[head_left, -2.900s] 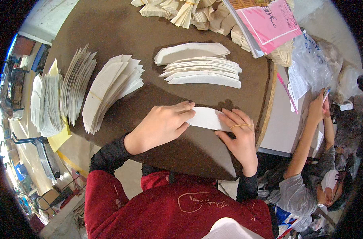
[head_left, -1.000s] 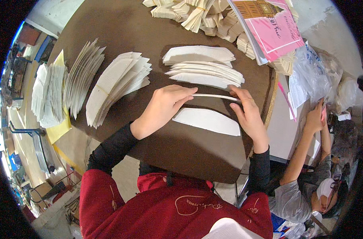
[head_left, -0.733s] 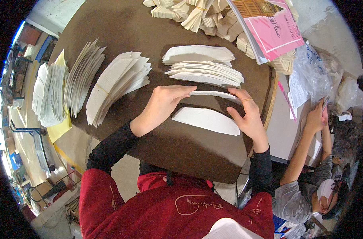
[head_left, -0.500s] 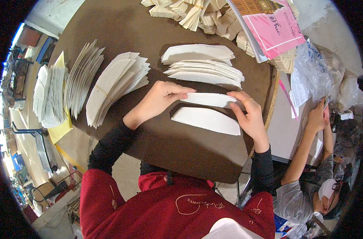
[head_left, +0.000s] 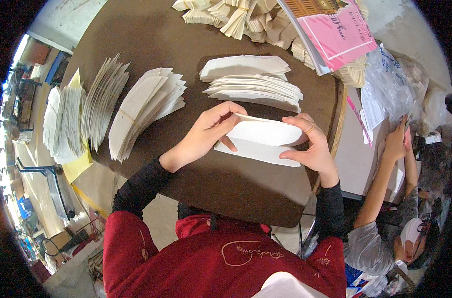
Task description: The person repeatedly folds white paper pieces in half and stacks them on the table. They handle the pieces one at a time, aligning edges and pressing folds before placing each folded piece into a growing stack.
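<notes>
Between my hands is a white, paper-like curved strip (head_left: 268,133), tilted up so its broad face shows. My left hand (head_left: 213,129) grips its left end, index finger along the top edge and thumb below. With a ring on one finger, my right hand (head_left: 312,144) holds the right end, its thumb stretched low across the front. Just under the held strip, a similar white strip (head_left: 265,154) lies on the brown table (head_left: 226,186), partly covered. Beyond my hands rests a fanned pile of white strips (head_left: 255,88), with another white bundle (head_left: 243,64) behind it.
Banded fans of white strips (head_left: 141,109) stand on the left, some over a yellow sheet (head_left: 77,169). Cream bundles (head_left: 255,20) and a pink-covered booklet (head_left: 337,37) lie at the far side. A co-worker's hands (head_left: 399,144) work at the right, beside clear plastic bags (head_left: 389,84).
The held strip has come nearer and tilted up, now overlapping the strip below. My left hand has closed further round its end, and my right thumb has moved lower.
</notes>
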A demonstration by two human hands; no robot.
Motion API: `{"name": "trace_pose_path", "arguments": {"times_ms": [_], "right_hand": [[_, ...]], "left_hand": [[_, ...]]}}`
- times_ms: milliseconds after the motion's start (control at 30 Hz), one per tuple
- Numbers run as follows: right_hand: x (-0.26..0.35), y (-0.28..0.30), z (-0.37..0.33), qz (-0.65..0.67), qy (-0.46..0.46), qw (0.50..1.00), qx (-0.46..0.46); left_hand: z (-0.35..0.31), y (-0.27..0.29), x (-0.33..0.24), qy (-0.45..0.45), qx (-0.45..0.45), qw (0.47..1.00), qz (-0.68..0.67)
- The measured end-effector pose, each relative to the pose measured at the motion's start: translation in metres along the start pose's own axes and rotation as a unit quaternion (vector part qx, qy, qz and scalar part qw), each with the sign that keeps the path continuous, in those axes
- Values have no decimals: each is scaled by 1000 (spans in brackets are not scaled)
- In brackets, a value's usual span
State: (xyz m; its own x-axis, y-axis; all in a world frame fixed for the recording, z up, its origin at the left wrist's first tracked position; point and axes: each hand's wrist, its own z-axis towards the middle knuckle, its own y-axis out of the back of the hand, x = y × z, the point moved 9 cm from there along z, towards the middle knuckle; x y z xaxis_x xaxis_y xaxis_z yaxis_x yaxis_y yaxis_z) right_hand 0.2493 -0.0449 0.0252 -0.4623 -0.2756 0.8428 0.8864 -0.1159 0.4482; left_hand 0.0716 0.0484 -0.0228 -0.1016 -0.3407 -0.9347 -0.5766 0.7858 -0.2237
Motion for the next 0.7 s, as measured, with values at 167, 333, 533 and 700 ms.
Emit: {"name": "trace_pose_path", "arguments": {"times_ms": [167, 333, 533, 700], "right_hand": [[40, -13, -1, -139, 41, 989, 13], [87, -29, -67, -356, 79, 931, -21], [96, -40, -127, -352, 67, 929, -90], [65, -63, -117, -214, -51, 975, 19]], "left_hand": [[-20, -36, -41, -208, 74, 949, 226], [-70, -69, -12, -108, 112, 988, 18], [-95, -71, 76, 135, -4, 989, -54], [-96, -70, 57, 17, -2, 996, 85]]}}
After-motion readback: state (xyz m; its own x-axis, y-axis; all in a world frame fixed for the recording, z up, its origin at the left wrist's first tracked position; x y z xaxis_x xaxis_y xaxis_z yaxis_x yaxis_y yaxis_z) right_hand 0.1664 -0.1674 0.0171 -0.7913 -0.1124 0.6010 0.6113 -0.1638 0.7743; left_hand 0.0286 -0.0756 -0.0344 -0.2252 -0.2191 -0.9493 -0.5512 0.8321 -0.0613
